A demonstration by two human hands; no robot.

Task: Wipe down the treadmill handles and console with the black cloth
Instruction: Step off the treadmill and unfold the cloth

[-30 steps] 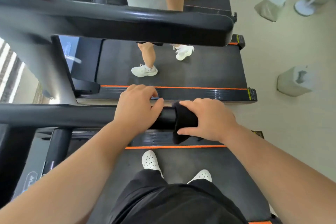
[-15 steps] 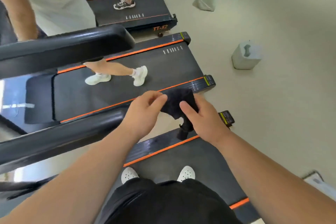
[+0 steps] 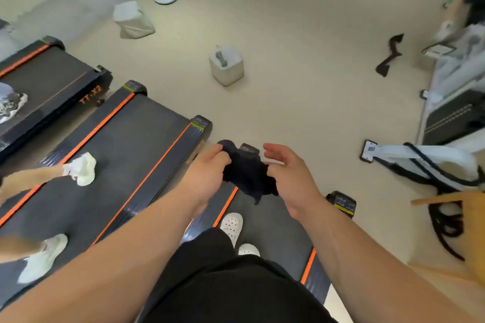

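Gripping black cloth (image 3: 246,173); "TT-X2" treadmill (image 3: 52,78) beyond

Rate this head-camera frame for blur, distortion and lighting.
Head view: the wide-angle lens stretches the forearms toward the lower corners; motion smears the white sneaker at lower left and the fingertips of the right hand; light is flat, no hard shadows or glare; the black cloth in the left hand reads as a near-featureless dark mass.
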